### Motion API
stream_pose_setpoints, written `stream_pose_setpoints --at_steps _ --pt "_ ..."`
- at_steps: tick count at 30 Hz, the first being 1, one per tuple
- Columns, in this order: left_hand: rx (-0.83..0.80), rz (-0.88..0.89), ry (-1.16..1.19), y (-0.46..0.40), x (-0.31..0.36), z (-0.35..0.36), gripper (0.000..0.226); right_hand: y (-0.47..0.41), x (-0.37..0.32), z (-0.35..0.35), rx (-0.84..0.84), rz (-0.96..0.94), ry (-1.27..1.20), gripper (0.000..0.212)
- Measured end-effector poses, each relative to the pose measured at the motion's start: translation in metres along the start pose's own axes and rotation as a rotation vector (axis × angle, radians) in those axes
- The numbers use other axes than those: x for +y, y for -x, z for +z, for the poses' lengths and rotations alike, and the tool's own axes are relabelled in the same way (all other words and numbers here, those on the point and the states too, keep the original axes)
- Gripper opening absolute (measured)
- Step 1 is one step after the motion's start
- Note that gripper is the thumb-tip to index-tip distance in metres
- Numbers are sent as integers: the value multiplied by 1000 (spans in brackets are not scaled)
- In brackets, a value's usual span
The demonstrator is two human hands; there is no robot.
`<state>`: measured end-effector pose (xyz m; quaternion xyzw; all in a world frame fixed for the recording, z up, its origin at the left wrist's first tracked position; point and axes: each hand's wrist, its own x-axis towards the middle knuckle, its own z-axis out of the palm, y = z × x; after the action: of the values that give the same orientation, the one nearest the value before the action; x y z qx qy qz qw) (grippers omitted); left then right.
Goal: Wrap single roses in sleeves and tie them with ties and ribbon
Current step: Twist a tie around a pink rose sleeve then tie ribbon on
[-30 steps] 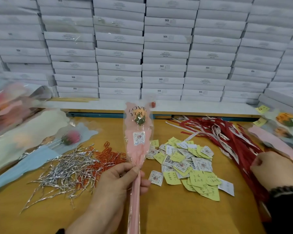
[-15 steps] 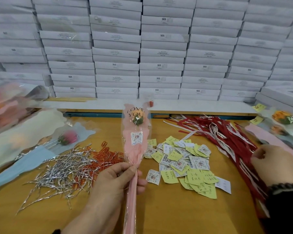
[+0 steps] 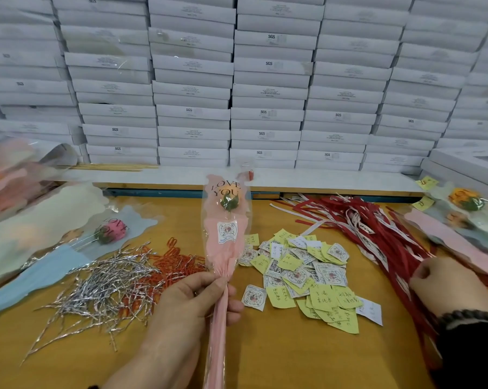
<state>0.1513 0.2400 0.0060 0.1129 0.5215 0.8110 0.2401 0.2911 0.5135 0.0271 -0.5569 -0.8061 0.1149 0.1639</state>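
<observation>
My left hand (image 3: 192, 301) grips a single rose in a pink and clear "LOVE YOU" sleeve (image 3: 226, 234) at its gathered neck and holds it upright over the wooden table (image 3: 265, 355). A round sticker sits on the sleeve's front. My right hand (image 3: 447, 287) is curled over the pile of red ribbons (image 3: 377, 228) at the right; whether it pinches a ribbon is hidden. Silver twist ties (image 3: 102, 284) and orange clips (image 3: 169, 265) lie left of the sleeve.
Yellow notes and QR stickers (image 3: 304, 273) are scattered in the middle. Sleeves and a pink rose (image 3: 113, 231) lie at the left, wrapped roses (image 3: 461, 209) at the right. White boxes (image 3: 265, 88) are stacked high behind the table.
The view has tilted slightly. My right hand has shifted a little up along the red ribbons. My left hand keeps the sleeved rose upright in the same grip.
</observation>
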Motion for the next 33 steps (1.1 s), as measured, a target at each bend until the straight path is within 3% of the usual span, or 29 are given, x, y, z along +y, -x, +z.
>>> stream_pose_setpoints --at_steps 13,15,18,22,29,33 --pt "-12 -13 1 3 2 0 11 -11 0 -7 123 -20 -318 18" --pt "-12 -13 -6 3 2 0 10 -14 -2 -9 67 9 -389 17" --pt "-1 -7 -11 2 1 0 7 -19 -9 -19 -120 184 -706 6" --pt "5 -5 -13 1 1 0 6 -28 -13 -27 -278 294 -1010 15" --pt "11 -6 -20 1 0 0 9 -17 -39 -55 -431 100 -1659 27" --pt "21 -6 1 2 2 1 6 24 -72 -47 -581 -157 -1398 21"
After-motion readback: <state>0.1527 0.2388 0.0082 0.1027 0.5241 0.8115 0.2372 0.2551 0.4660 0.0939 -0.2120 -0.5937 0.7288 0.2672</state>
